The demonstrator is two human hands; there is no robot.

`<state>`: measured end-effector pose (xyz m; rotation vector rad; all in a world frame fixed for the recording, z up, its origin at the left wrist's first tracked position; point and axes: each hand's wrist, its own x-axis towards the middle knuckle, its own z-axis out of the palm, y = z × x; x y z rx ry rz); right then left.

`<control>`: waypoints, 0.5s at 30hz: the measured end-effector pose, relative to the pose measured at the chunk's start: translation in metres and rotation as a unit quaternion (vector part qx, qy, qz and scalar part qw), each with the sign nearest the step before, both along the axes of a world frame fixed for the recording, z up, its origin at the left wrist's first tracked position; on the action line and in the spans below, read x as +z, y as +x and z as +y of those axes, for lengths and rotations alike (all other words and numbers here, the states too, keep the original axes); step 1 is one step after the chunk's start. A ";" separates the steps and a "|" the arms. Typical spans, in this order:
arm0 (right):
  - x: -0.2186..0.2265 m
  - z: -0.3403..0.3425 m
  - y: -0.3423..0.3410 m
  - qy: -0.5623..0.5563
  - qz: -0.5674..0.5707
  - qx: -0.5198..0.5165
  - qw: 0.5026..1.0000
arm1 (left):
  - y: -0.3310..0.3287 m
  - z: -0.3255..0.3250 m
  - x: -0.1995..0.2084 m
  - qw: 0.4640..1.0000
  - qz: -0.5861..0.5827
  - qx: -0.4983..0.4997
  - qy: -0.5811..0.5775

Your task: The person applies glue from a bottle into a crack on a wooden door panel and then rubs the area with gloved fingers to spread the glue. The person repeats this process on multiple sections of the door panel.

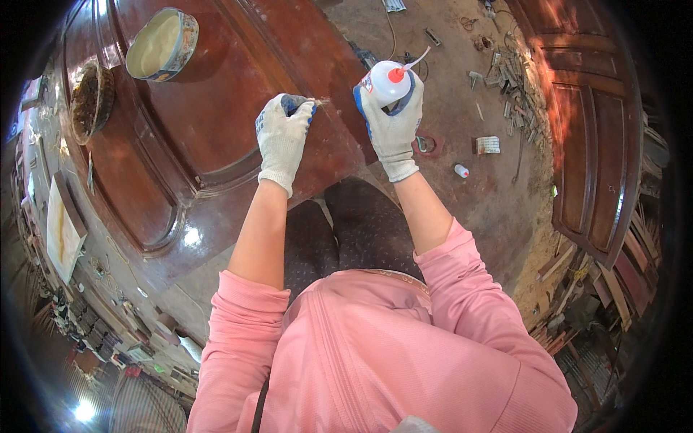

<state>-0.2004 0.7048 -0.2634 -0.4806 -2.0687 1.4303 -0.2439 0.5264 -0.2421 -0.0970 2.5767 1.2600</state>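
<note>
A brown panelled wooden door [238, 86] lies flat before me. My left hand [283, 141], in a white glove with blue-coated fingers, is at the door's right part with thumb and fingertips pinched together. Whatever sits in that pinch is too small to make out; a pale rough patch [322, 102] on the wood lies just beside it. My right hand [395, 133], gloved alike, is wrapped round a white squeeze bottle [385, 81] beyond the door's right edge. The bottle's red cap carries a thin pale tube pointing up and right.
On the door stand a round tin [162, 45] of pale paste and a woven basket [92, 102]. The floor at right bears a small white bottle [461, 171], a striped packet [487, 145] and scattered wood scraps [514, 94]. Another panelled door [592, 137] stands at far right.
</note>
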 end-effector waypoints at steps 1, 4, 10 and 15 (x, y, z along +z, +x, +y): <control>0.000 0.000 0.001 0.006 -0.004 0.000 1.000 | 0.000 -0.001 0.003 1.000 -0.025 -0.003 0.005; -0.001 0.001 0.000 -0.015 0.002 0.006 1.000 | 0.008 -0.009 0.000 0.999 0.019 -0.032 -0.011; 0.000 0.002 0.001 -0.003 0.004 0.010 1.000 | 0.020 -0.003 0.005 0.992 0.080 -0.069 -0.062; -0.003 0.002 0.001 0.004 0.001 0.006 1.000 | 0.024 -0.007 0.001 0.994 0.098 -0.052 -0.012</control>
